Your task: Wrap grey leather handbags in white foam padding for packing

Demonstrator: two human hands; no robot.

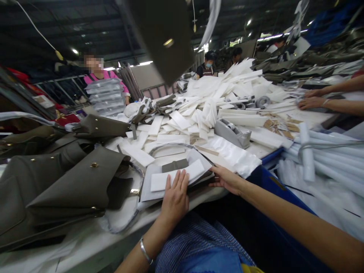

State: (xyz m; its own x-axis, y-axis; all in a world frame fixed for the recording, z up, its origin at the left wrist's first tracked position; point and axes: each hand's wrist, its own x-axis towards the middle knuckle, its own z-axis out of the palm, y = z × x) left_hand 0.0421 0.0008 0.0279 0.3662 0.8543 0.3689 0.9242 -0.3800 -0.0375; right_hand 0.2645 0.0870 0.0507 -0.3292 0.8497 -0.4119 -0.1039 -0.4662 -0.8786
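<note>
A dark grey-green handbag (174,165) lies on the table in front of me, mostly covered by a thin white foam sheet (148,188). Across it rests a thicker white foam strip (162,181). My left hand (176,195) lies on this strip with its fingers stretched out flat. At the bag's right edge, my right hand (226,179) pinches the side, the thumb above and fingers partly hidden below. A plastic-wrapped handle loop (125,224) curves beside the bag on the left.
Several dark handbags (76,182) lie on the left. Behind mine spreads a heap of white foam pieces (222,91), with a grey tape dispenser (231,133) nearer. White foam rolls (335,159) fill the right. A dark panel (167,38) hangs overhead. Co-workers stand around; another person's hands (313,98) are at right.
</note>
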